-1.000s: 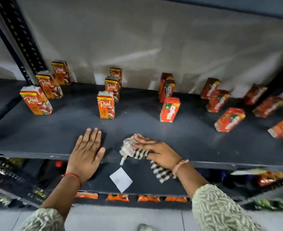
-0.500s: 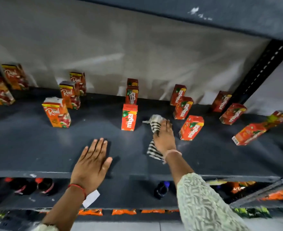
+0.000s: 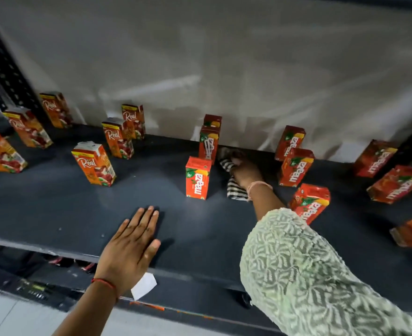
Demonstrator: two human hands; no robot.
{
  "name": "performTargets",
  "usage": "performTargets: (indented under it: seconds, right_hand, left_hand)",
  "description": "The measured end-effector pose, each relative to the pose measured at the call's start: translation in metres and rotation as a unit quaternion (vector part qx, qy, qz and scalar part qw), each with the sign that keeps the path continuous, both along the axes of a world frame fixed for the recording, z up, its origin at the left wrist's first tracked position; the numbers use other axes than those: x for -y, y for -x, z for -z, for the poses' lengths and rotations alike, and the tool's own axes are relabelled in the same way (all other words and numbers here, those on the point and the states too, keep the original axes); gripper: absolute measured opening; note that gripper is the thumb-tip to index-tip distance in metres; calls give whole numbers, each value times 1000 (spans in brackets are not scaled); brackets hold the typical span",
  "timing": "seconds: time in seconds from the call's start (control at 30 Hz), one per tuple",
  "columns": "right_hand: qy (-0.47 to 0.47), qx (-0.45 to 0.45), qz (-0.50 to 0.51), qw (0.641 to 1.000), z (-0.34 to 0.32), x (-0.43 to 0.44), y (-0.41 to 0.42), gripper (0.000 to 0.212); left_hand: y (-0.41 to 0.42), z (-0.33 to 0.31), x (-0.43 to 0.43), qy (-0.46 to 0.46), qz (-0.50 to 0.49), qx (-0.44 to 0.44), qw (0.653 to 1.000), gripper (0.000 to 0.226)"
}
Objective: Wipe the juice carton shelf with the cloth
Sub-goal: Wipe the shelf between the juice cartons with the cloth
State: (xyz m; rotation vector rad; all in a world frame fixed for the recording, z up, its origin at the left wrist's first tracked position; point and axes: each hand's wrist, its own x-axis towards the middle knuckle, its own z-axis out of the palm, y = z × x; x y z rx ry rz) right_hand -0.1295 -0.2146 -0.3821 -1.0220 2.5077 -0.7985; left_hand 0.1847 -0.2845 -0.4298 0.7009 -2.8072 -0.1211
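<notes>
The cloth [image 3: 233,187] — a checked rag, soft and limp — lies deep on the shelf [image 3: 54,214], near the back wall [image 3: 224,69], in the lane between two rows of Maaza cartons. My right hand [image 3: 245,170] presses down on its middle, fingers curled over the bunched front part, so it is holding the cloth against the board; one end trails out behind the wrist. I judge it light and floppy: it will fold and drag rather than push, so it wants a flat palm on the bulk of it, not a pinch at a corner. My left hand [image 3: 131,248] lies spread and flat on the shelf's front edge, gripping nothing, as a brace. The nearest carton [image 3: 197,177] stands just left of the cloth, another [image 3: 296,167] just right of my wrist, and a third [image 3: 309,203] close beside my sleeve [image 3: 302,275] — all small, light boxes that I expect would tip at a nudge. The Real cartons [image 3: 94,163] stand well apart to the left.
</notes>
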Motion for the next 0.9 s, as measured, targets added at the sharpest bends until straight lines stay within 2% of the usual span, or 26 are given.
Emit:
performTargets:
  seconds: [0.1, 0.17, 0.3, 0.47, 0.57, 0.63, 0.73, 0.9]
  right_hand:
    - [34, 2, -42, 999, -2, -28, -37, 49]
    - [38, 8, -73, 997, -1, -55, -62, 45]
    - [51, 10, -89, 995, 2, -105, -111, 54]
    - [75, 58, -115, 989, 7, -162, -151, 56]
    - [99, 82, -63, 990, 8, -206, -154, 57]
    - [109, 84, 0, 990, 9, -237, -146, 56]
    - [115, 37, 105, 987, 8, -280, -118, 51]
    - [-3, -47, 198, 979, 16, -292, -32, 51]
  left_hand:
    - [1, -1, 0, -14, 0, 11, 1000, 64]
    - [2, 2, -1, -19, 2, 6, 1000, 74]
    - [0, -2, -4, -60, 18, 10, 998, 95]
    - [2, -9, -18, -77, 26, 19, 997, 75]
    - [14, -7, -45, -73, 71, 6, 995, 76]
    - [26, -6, -66, -87, 102, -10, 991, 88]
    - [48, -7, -99, -103, 139, -4, 985, 95]
    - [93, -4, -136, -94, 138, -5, 986, 94]
